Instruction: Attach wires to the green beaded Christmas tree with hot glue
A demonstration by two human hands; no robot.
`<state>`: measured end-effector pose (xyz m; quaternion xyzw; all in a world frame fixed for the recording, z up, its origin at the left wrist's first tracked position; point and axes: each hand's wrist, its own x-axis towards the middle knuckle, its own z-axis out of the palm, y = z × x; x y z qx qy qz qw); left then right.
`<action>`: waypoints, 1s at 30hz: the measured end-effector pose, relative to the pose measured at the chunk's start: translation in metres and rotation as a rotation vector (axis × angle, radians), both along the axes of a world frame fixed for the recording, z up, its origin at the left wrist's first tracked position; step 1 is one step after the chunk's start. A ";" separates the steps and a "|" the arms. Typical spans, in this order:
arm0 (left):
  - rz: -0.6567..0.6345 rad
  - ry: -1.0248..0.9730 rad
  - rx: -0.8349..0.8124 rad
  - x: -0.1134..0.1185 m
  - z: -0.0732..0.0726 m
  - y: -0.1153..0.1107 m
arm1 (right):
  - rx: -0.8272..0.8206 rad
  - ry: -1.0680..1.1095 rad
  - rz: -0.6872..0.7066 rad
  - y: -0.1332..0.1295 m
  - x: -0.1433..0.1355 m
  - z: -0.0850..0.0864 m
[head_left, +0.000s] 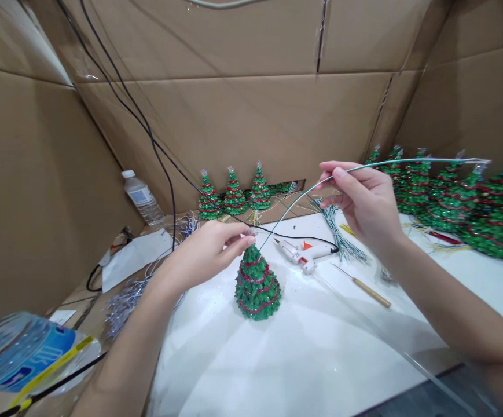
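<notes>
A small green tree (257,286) with red garlands stands upright on the white tabletop (234,365). At its tip, my left hand (210,252) pinches a small clear piece (249,233), partly hidden by the fingers. My right hand (366,202), raised to the right of the tree, pinches a thin green and white wire (294,202) between thumb and forefinger. The wire runs from the top of the tree up through those fingers and on to the right, where its pale ends split apart.
Behind the tree lie a glue gun (305,258) and a bundle of wires (342,234). A wooden-handled awl (370,292) is to the right. More trees (433,191) line the back and right. Bottles (142,197) and a tinsel-like pile (125,304) are at left; black cables (151,139) hang in front.
</notes>
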<state>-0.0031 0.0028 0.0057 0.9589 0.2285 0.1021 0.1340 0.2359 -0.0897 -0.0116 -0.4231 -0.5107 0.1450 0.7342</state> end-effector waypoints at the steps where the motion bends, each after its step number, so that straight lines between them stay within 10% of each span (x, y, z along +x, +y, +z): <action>1: -0.001 0.000 0.004 0.000 0.000 0.000 | -0.003 -0.008 -0.009 0.000 0.000 0.000; 30: 0.000 -0.004 0.010 0.002 -0.001 0.002 | 0.060 -0.116 0.145 -0.023 -0.014 -0.003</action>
